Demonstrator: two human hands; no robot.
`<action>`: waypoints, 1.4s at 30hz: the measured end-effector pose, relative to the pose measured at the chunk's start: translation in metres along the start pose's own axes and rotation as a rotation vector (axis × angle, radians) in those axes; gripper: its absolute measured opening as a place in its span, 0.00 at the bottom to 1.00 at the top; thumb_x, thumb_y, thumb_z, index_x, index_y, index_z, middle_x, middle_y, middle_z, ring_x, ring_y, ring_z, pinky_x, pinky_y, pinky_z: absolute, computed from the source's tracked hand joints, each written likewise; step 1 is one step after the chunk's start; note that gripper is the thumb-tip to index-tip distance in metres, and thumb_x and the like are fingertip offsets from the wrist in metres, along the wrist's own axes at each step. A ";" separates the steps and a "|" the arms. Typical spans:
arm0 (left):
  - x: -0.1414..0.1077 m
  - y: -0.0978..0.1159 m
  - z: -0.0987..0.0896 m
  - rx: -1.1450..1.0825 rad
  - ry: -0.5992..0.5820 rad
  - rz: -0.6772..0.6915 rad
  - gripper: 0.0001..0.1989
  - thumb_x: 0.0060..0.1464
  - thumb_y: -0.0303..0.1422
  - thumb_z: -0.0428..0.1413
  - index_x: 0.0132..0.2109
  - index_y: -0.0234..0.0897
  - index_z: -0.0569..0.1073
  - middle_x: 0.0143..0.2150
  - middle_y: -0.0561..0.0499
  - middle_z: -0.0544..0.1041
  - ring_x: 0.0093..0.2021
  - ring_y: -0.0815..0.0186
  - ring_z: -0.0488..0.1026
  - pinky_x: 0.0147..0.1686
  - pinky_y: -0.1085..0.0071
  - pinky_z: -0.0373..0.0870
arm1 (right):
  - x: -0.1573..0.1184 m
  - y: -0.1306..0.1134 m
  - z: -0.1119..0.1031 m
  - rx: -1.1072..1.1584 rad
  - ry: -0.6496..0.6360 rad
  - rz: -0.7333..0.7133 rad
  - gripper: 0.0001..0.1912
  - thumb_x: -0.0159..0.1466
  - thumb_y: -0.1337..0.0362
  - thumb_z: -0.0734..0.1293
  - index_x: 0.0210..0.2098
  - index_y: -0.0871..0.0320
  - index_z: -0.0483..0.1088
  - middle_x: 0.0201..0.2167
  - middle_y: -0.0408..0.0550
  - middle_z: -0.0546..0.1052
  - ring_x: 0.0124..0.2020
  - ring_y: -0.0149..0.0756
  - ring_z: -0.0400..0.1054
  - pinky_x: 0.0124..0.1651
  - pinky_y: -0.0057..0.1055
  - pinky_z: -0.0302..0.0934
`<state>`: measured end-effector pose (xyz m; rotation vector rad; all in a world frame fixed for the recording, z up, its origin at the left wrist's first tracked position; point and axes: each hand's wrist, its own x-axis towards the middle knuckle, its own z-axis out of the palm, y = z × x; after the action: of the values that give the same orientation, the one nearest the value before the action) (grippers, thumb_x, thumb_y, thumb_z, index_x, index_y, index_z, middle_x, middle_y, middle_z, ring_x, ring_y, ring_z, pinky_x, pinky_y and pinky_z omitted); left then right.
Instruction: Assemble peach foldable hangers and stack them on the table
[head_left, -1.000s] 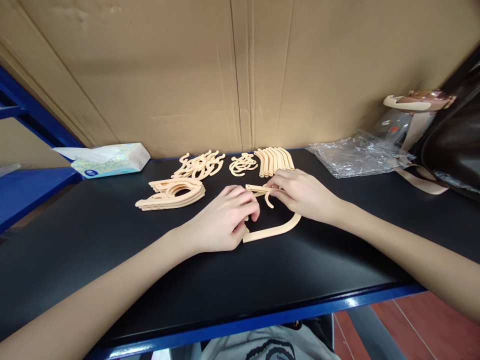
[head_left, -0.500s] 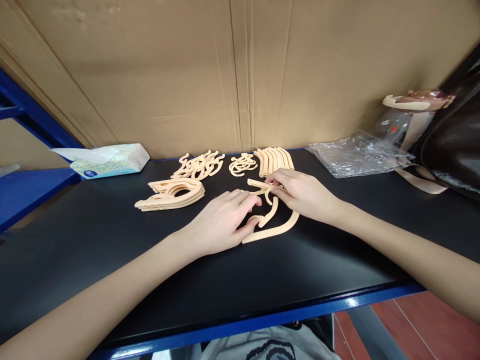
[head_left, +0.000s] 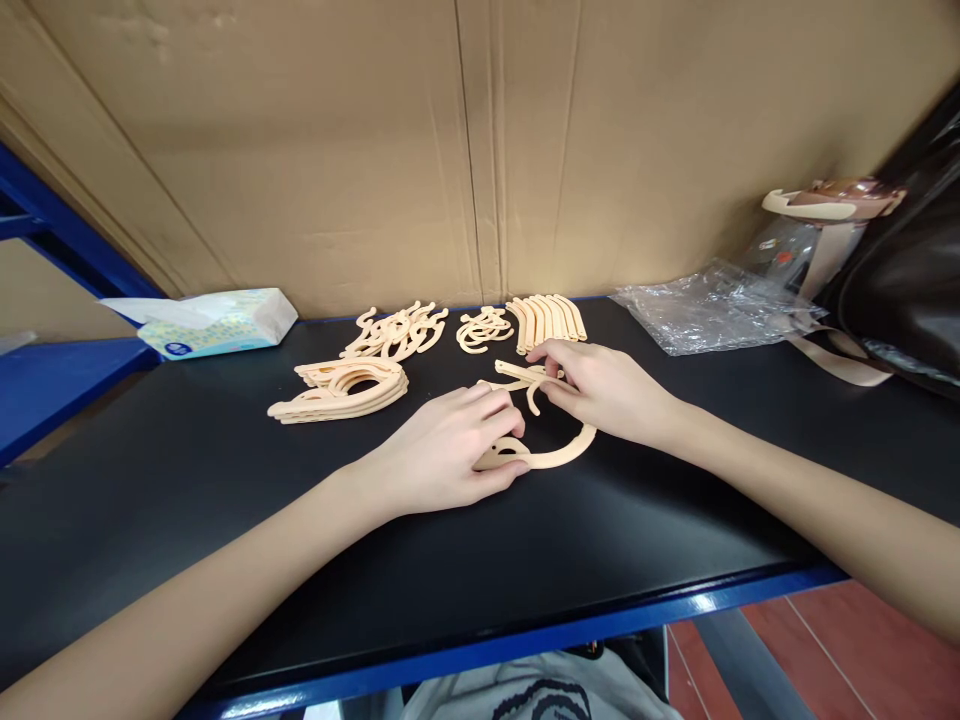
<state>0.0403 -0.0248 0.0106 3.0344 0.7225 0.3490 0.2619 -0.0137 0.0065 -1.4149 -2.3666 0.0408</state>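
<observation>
My left hand (head_left: 450, 445) is closed over one end of a curved cream hanger arm (head_left: 566, 455), its thumb along the near side. A flat part with a dark hole (head_left: 508, 450) shows between that thumb and the fingers. My right hand (head_left: 600, 385) pinches a group of cream hanger pieces, a straight bar (head_left: 514, 371) and a small curved hook (head_left: 532, 398) among them. How these pieces join is partly hidden by the fingers. The far end of the curved arm lies beneath my right hand.
A stack of folded hangers (head_left: 345, 395) lies to the left on the black table (head_left: 450, 590). Behind are piles of hooked arms (head_left: 397, 330), small hooks (head_left: 484, 327) and a row of curved arms (head_left: 547, 320). A tissue pack (head_left: 225, 322), plastic bag (head_left: 705, 310) and bottle (head_left: 832, 205) stand around.
The hooked piece that lay apart between my hands now overlaps the curved arm at my left fingers. The arm's left end has moved up into my left grip. My right hand barely moved.
</observation>
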 end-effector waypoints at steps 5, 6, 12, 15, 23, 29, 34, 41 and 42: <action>0.000 -0.006 0.002 0.024 0.011 -0.040 0.09 0.61 0.36 0.52 0.43 0.35 0.70 0.42 0.49 0.71 0.42 0.60 0.67 0.42 0.65 0.65 | -0.001 -0.003 -0.002 0.012 -0.030 -0.001 0.15 0.63 0.67 0.61 0.50 0.59 0.67 0.37 0.46 0.77 0.37 0.38 0.71 0.35 0.30 0.58; 0.000 -0.006 0.002 0.025 0.012 -0.053 0.09 0.61 0.36 0.52 0.44 0.35 0.70 0.43 0.49 0.71 0.43 0.60 0.66 0.42 0.65 0.64 | -0.001 -0.004 -0.003 0.013 -0.035 -0.008 0.15 0.63 0.67 0.61 0.49 0.59 0.67 0.37 0.46 0.77 0.37 0.38 0.71 0.35 0.30 0.58; 0.000 -0.007 0.003 0.018 0.012 -0.075 0.09 0.62 0.36 0.52 0.45 0.36 0.70 0.43 0.49 0.72 0.44 0.60 0.67 0.43 0.64 0.64 | -0.003 -0.007 -0.002 0.007 -0.051 -0.040 0.15 0.63 0.67 0.62 0.50 0.59 0.67 0.37 0.46 0.77 0.38 0.39 0.70 0.38 0.31 0.58; 0.000 -0.007 0.004 0.018 0.019 -0.075 0.09 0.62 0.36 0.52 0.45 0.36 0.70 0.43 0.49 0.72 0.44 0.60 0.67 0.42 0.64 0.63 | -0.004 -0.006 -0.001 0.002 -0.063 -0.047 0.15 0.63 0.67 0.62 0.50 0.59 0.66 0.37 0.46 0.77 0.39 0.39 0.70 0.38 0.31 0.58; 0.001 -0.006 0.003 0.019 0.020 -0.080 0.09 0.62 0.35 0.53 0.46 0.36 0.70 0.44 0.49 0.72 0.44 0.60 0.67 0.43 0.64 0.64 | -0.004 -0.008 -0.001 0.000 -0.086 -0.086 0.15 0.64 0.67 0.63 0.50 0.58 0.67 0.37 0.45 0.77 0.37 0.39 0.70 0.40 0.33 0.58; 0.000 -0.006 0.001 0.005 0.025 -0.081 0.08 0.62 0.35 0.53 0.46 0.36 0.70 0.45 0.49 0.72 0.44 0.60 0.67 0.43 0.64 0.64 | -0.003 -0.011 -0.001 0.004 -0.118 -0.096 0.14 0.64 0.66 0.63 0.49 0.58 0.68 0.34 0.44 0.77 0.34 0.38 0.70 0.41 0.33 0.58; 0.000 -0.007 0.001 0.023 0.032 -0.097 0.09 0.61 0.35 0.53 0.46 0.36 0.71 0.45 0.49 0.72 0.43 0.60 0.67 0.42 0.64 0.66 | -0.004 -0.011 -0.003 0.017 -0.118 -0.104 0.13 0.66 0.63 0.64 0.49 0.58 0.68 0.33 0.44 0.77 0.33 0.36 0.69 0.39 0.32 0.57; 0.001 -0.003 -0.001 0.018 0.043 -0.171 0.11 0.60 0.36 0.55 0.47 0.37 0.71 0.39 0.51 0.74 0.39 0.61 0.71 0.38 0.66 0.68 | -0.003 -0.004 -0.001 0.128 -0.128 -0.066 0.13 0.68 0.60 0.62 0.50 0.57 0.67 0.28 0.42 0.76 0.28 0.33 0.67 0.31 0.28 0.54; 0.002 -0.003 -0.001 0.011 0.046 -0.180 0.10 0.60 0.37 0.54 0.46 0.37 0.71 0.37 0.51 0.74 0.38 0.62 0.71 0.37 0.66 0.68 | -0.003 -0.004 -0.001 0.159 -0.134 -0.059 0.13 0.67 0.60 0.62 0.50 0.57 0.67 0.27 0.41 0.76 0.27 0.32 0.67 0.30 0.27 0.53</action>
<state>0.0399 -0.0212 0.0118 2.9498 0.9948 0.4124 0.2602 -0.0183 0.0069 -1.3043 -2.4493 0.3104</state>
